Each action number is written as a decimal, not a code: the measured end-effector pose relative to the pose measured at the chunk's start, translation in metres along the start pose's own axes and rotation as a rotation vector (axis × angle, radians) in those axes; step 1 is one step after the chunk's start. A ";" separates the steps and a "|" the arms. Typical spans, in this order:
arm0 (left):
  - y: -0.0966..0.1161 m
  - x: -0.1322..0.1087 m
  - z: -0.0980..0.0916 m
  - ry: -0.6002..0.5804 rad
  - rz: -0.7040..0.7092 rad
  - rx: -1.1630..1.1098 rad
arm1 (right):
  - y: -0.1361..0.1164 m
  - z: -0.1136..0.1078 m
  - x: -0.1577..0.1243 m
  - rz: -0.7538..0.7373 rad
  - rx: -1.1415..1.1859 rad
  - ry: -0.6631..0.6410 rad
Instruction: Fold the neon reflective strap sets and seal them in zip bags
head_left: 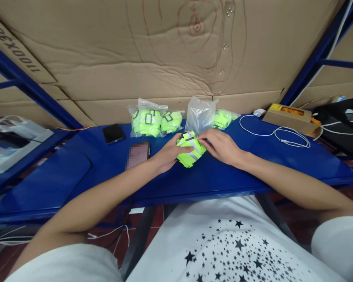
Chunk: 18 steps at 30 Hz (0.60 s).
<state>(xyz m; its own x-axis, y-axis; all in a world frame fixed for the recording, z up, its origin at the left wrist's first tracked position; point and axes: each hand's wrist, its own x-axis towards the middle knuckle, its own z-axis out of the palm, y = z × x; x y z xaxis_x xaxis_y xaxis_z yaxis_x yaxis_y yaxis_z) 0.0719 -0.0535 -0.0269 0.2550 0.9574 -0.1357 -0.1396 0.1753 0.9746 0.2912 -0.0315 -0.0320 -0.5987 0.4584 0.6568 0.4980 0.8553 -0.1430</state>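
A folded neon-yellow vest (191, 150) with grey reflective strips lies on the blue table (223, 172). My left hand (169, 152) grips its left side, fingers curled round the fabric. My right hand (220, 145) presses on its right upper edge, fingers closed on it. Right behind the vest stands an open clear plastic bag (200, 114).
Bagged neon vests (153, 120) sit at the back, more (223, 118) behind the clear bag. Two phones (113, 133) (137, 154) lie left of my hands. A white charger cable (282, 135) and a cardboard box (291, 115) are at right. Cardboard sheets line the wall.
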 end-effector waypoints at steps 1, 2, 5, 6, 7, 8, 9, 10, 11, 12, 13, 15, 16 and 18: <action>0.002 0.000 0.001 0.015 -0.012 -0.035 | 0.002 -0.001 0.000 0.000 -0.038 -0.009; 0.003 0.000 0.001 0.034 -0.011 -0.066 | 0.003 -0.001 0.001 0.000 -0.069 -0.017; 0.006 0.000 0.002 0.088 0.042 -0.125 | 0.009 -0.003 0.003 0.025 -0.128 -0.005; 0.006 0.000 0.003 0.102 0.064 -0.134 | 0.011 -0.003 0.004 0.060 -0.147 0.012; 0.006 0.000 0.003 0.108 0.084 -0.139 | 0.012 -0.004 0.005 0.112 -0.165 0.027; 0.006 0.000 0.003 0.109 0.101 -0.140 | 0.014 -0.004 0.005 0.177 -0.174 0.036; 0.006 0.000 0.002 0.107 0.118 -0.138 | 0.015 -0.004 0.005 0.242 -0.167 0.036; 0.006 0.000 0.002 0.105 0.132 -0.130 | 0.017 -0.003 0.005 0.301 -0.143 0.029; 0.005 0.001 0.002 0.106 0.143 -0.121 | 0.018 -0.003 0.005 0.341 -0.104 0.016; 0.005 0.001 0.001 0.113 0.148 -0.113 | 0.020 -0.002 0.004 0.359 -0.060 0.004; 0.005 0.002 0.001 0.126 0.150 -0.110 | 0.022 -0.001 0.004 0.359 -0.020 -0.006; 0.004 0.004 0.001 0.152 0.162 -0.112 | 0.024 0.000 0.003 0.333 0.022 -0.009; 0.003 0.005 0.000 0.159 0.176 -0.116 | 0.024 0.001 0.002 0.319 0.030 -0.006; 0.002 0.008 0.000 0.163 0.221 -0.117 | 0.022 0.002 0.002 0.298 0.047 0.003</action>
<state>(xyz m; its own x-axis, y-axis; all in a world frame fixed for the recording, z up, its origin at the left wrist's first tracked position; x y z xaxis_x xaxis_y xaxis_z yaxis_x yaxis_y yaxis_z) 0.0737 -0.0458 -0.0257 0.0505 0.9978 0.0419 -0.2862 -0.0257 0.9578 0.2996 -0.0114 -0.0353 -0.4290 0.6902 0.5827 0.6220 0.6935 -0.3635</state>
